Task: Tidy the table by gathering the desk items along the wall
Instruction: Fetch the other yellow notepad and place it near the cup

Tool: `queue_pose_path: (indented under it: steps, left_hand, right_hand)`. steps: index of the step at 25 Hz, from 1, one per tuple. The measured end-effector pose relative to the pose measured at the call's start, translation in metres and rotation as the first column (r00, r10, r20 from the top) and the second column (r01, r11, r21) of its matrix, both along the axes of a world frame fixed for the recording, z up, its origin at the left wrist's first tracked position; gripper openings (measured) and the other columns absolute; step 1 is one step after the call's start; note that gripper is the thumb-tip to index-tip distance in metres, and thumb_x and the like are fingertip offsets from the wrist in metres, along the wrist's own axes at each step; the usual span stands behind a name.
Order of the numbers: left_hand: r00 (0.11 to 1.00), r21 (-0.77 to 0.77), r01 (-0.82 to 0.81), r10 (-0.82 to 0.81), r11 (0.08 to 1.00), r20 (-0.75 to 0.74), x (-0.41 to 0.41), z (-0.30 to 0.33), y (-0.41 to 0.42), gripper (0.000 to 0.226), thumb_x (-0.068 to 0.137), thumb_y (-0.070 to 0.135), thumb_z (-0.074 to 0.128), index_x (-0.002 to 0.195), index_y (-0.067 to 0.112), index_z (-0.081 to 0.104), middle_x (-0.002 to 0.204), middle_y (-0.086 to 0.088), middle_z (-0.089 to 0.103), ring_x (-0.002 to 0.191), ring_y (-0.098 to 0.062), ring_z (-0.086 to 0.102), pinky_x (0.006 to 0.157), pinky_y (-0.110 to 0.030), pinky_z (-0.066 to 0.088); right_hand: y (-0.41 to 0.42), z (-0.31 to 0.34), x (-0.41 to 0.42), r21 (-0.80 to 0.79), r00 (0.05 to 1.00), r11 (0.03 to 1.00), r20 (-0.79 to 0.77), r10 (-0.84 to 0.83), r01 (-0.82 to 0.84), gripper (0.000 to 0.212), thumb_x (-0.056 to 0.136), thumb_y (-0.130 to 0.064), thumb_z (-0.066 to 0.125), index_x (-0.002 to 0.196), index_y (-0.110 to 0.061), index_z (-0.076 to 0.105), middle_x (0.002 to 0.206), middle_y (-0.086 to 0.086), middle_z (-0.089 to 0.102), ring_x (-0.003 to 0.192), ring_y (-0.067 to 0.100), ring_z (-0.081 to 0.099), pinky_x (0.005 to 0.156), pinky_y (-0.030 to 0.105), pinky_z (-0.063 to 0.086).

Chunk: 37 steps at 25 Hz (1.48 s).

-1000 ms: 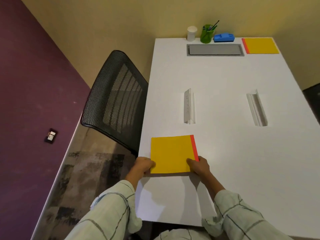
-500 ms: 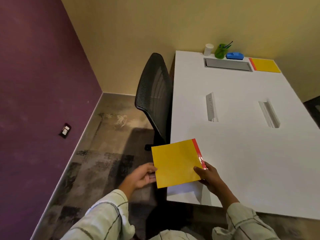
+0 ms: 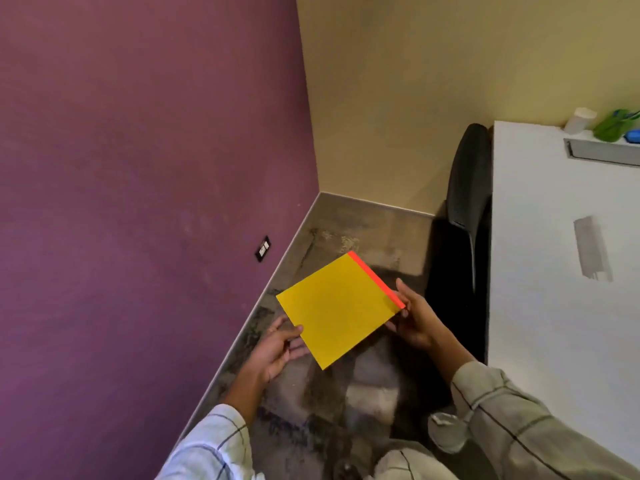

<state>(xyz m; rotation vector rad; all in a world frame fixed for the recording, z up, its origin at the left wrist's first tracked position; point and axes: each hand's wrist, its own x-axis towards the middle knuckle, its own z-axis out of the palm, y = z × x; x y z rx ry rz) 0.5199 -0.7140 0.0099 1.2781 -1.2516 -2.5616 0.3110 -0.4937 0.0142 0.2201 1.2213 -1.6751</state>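
Observation:
A yellow notepad [image 3: 337, 308] with a red strip along one edge hangs in the air over the floor, left of the white table [image 3: 540, 306]. My right hand [image 3: 414, 315] grips its right corner by the red strip. My left hand [image 3: 277, 348] touches its lower-left edge with the thumb on top and fingers beneath. At the table's far end by the wall stand a white cup [image 3: 580, 120], a green pen holder [image 3: 614, 124] and part of a blue item [image 3: 633, 136], cut off by the frame edge.
A black mesh chair [image 3: 467, 199] stands between the notepad and the table's left edge. A purple wall with a socket [image 3: 262, 248] is at left. Grey slots [image 3: 602, 152] [image 3: 590, 249] are set into the tabletop. Carpeted floor lies below my hands.
The notepad was lifted off the table's near edge and carried left, off the table, over the floor. My view has swung left, so most of the table is out of frame.

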Motion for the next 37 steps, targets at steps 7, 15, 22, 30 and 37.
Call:
queue_pose_path:
  steps: [7, 15, 22, 30, 37]
  left_hand:
    - [0.99, -0.159, -0.138, 0.141, 0.978, 0.006, 0.017, 0.032, -0.105, 0.03, 0.093, -0.006, 0.053, 0.119, 0.01, 0.052, 0.113, -0.019, 0.066, 0.08, -0.029, 0.072, 0.062, -0.043, 0.063]
    - [0.985, -0.248, -0.158, 0.17, 0.956, 0.027, -0.071, 0.042, -0.226, 0.028, 0.092, -0.007, 0.054, 0.11, 0.014, 0.057, 0.104, -0.011, 0.073, 0.073, -0.02, 0.076, 0.058, -0.04, 0.062]
    - [0.99, -0.337, 0.014, 0.034, 0.941, 0.136, -0.244, 0.045, -0.311, 0.021, 0.094, -0.006, 0.052, 0.107, 0.01, 0.055, 0.092, -0.007, 0.066, 0.072, -0.019, 0.062, 0.057, -0.038, 0.06]
    - [0.97, -0.407, 0.242, -0.212, 0.881, 0.12, -0.471, 0.057, -0.331, 0.031, 0.089, -0.011, 0.057, 0.118, -0.004, 0.059, 0.113, -0.022, 0.066, 0.088, -0.03, 0.067, 0.055, -0.034, 0.061]
    - [0.918, -0.482, 0.377, -0.389, 0.791, 0.079, -0.69, 0.047, -0.324, 0.029, 0.088, -0.012, 0.058, 0.117, -0.007, 0.057, 0.108, -0.022, 0.067, 0.092, -0.035, 0.066, 0.04, -0.025, 0.055]
  right_hand:
    - [-0.117, 0.028, -0.027, -0.184, 0.972, 0.983, 0.231, 0.049, -0.005, 0.087, 0.089, -0.077, 0.027, 0.131, -0.005, 0.055, 0.112, 0.018, 0.072, 0.093, 0.035, 0.073, 0.081, 0.052, 0.057]
    - [-0.237, 0.017, -0.113, -0.294, 0.968, 0.956, 0.232, 0.095, -0.024, 0.092, 0.085, -0.08, 0.034, 0.128, -0.002, 0.057, 0.112, 0.021, 0.072, 0.098, 0.035, 0.072, 0.088, 0.051, 0.055]
    - [-0.308, 0.032, -0.237, -0.049, 0.999, 0.998, 0.022, -0.029, 0.03, 0.032, 0.09, -0.045, 0.061, 0.094, -0.013, 0.066, 0.089, 0.006, 0.063, 0.081, 0.021, 0.064, 0.066, 0.031, 0.058]
    - [-0.286, 0.049, -0.385, 0.001, 0.949, 0.952, -0.073, -0.306, 0.307, 0.024, 0.09, -0.039, 0.062, 0.094, -0.015, 0.064, 0.08, 0.004, 0.07, 0.075, 0.018, 0.066, 0.065, 0.031, 0.052]
    - [-0.28, 0.039, -0.532, 0.058, 0.807, 0.81, -0.152, -0.57, 0.583, 0.02, 0.093, -0.022, 0.064, 0.106, -0.008, 0.062, 0.079, 0.007, 0.072, 0.068, 0.017, 0.068, 0.076, 0.035, 0.058]
